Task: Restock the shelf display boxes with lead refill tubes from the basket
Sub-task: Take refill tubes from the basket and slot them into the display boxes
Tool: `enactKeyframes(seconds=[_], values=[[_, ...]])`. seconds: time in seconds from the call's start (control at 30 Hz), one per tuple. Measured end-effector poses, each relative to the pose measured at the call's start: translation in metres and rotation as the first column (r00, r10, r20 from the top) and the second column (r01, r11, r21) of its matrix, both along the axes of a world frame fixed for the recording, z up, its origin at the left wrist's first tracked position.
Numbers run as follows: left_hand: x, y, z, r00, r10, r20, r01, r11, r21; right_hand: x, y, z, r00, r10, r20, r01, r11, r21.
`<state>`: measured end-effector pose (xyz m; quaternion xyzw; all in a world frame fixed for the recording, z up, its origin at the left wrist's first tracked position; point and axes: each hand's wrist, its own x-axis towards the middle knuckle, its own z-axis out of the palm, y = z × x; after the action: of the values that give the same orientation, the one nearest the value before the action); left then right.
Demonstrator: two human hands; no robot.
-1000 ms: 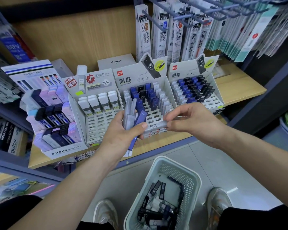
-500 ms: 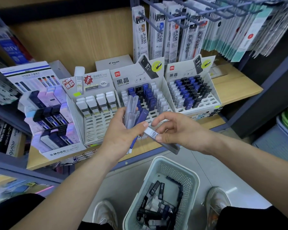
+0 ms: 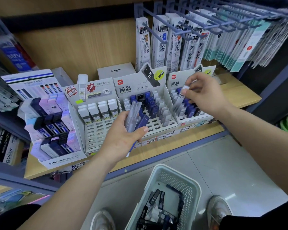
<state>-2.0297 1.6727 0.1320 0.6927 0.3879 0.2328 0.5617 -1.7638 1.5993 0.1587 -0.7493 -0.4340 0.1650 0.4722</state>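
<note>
- One lead refill tube (image 3: 180, 99), clear with a white cap, is pinched between the thumb and fingertips of the right hand (image 3: 204, 95). The cap end is up and the lower end angles down into the right display box (image 3: 195, 120).
- I read that as steering it toward a slot. Gripping near the cap leaves the bottom free to find the hole. Blur hides whether the tip has touched anything yet.
- Several spare tubes (image 3: 134, 117), clear and blue, sit fanned in the left hand (image 3: 123, 138). Its fingers curl round them and the thumb presses across the front.
- That bunch hangs just in front of the middle display box (image 3: 158, 128), near the working hand. I take it as a ready supply, one tube fed across at a time.
- Both boxes show bare slots in their front rows, so there's room to fill.
- Below the shelf (image 3: 243, 97), the basket (image 3: 158, 176) stands on the floor between the shoes (image 3: 218, 208), within reach. Loose tubes (image 3: 156, 198) lie piled inside it, so my call is there's a good way to go.
- Further out there's a box of white-capped tubes (image 3: 96, 113) to the left, and hanging packs (image 3: 161, 44) on hooks above.
</note>
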Motion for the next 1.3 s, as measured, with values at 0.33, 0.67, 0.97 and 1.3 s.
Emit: enactKeyframes(seconds=[0.33, 0.67, 0.97, 1.3], values=[[-0.002, 0.018, 0.002, 0.997, 0.041, -0.059, -0.039, 0.999, 0.033, 0.015, 0.064, -0.024, 0.974, 0.07, 0.214, -0.047, 0.993, -0.11], [0.003, 0.02, -0.001, 0.997, 0.048, -0.057, -0.047, 0.999, 0.022, 0.018, 0.072, -0.042, 0.948, 0.131, 0.289, -0.102, 0.988, -0.114], [0.003, 0.02, 0.0, 0.997, 0.07, -0.02, -0.07, 0.997, -0.01, 0.011, 0.091, -0.047, 0.888, 0.133, 0.439, -0.095, 0.99, -0.106], [0.005, 0.017, 0.002, 0.998, 0.049, 0.028, -0.048, 0.998, -0.038, -0.013, 0.058, -0.011, 0.947, 0.131, 0.293, -0.099, 0.987, -0.123]])
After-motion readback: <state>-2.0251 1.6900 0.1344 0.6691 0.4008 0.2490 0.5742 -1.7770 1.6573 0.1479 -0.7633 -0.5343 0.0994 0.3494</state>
